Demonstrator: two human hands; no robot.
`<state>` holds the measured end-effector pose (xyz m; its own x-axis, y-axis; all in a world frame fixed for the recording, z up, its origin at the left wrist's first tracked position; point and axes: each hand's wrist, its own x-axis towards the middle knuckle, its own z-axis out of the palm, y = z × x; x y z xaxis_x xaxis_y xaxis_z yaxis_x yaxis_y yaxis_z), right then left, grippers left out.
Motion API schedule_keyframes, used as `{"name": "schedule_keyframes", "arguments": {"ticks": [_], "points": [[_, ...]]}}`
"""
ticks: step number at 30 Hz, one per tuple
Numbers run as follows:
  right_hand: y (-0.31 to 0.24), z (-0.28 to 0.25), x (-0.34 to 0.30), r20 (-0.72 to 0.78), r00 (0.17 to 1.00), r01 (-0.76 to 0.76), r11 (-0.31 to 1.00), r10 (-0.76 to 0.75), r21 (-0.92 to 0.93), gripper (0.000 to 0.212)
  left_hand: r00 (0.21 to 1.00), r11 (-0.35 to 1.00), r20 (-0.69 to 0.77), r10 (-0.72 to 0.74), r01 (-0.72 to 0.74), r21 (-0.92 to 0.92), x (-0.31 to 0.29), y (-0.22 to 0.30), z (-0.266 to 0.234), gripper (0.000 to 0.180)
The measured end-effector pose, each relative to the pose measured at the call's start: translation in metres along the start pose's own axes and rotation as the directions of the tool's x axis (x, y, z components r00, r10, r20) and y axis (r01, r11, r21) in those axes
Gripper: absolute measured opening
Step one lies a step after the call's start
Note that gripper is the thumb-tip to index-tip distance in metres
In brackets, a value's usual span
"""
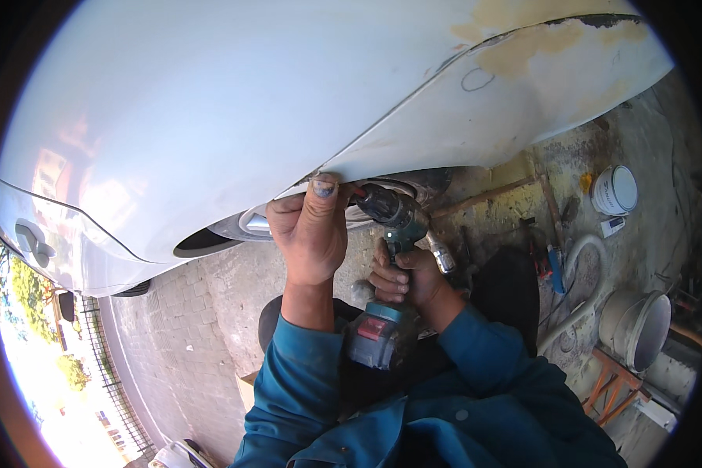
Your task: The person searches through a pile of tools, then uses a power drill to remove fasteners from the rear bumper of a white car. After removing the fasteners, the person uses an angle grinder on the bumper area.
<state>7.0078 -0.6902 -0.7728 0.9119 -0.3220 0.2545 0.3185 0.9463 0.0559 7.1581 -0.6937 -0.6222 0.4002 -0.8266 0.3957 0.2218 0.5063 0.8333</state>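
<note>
Above my hands spreads a white car body (171,101), with a seam running down to the edge of the wheel arch. My left hand (313,234) is closed at that edge where the seam ends, its thumb pressed on the lip and fingers curled behind. A dark green and black cordless drill (402,222) is in my right hand (413,273), which wraps round its grip. The drill's chuck points left, with a reddish bit close to my left fingers; its tip is hidden. The drill's battery (381,339) hangs over my lap.
A wheel (249,222) sits under the arch. Yellowish patches mark the right panel (538,78). On the ground at right are a white bucket (616,190), a pale hose (589,249), blue-handled tools (555,269), a grey bucket (649,331) and an orange-brown metal stand (612,390).
</note>
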Motion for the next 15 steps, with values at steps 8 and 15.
{"name": "schedule_keyframes", "arguments": {"ticks": [8,15], "points": [[-0.0018,0.0011,0.0024,-0.012,0.999,-0.035,0.999,0.035,0.020,0.026,1.000,1.000,0.003,-0.024,0.024,0.015,-0.0001,0.0029,-0.0024,0.035],[-0.0057,-0.0026,0.0001,-0.015,0.999,-0.030,1.000,0.029,-0.007,0.030,1.000,1.000,0.022,-0.021,0.021,0.021,0.0013,-0.0002,-0.0038,0.036]]}}
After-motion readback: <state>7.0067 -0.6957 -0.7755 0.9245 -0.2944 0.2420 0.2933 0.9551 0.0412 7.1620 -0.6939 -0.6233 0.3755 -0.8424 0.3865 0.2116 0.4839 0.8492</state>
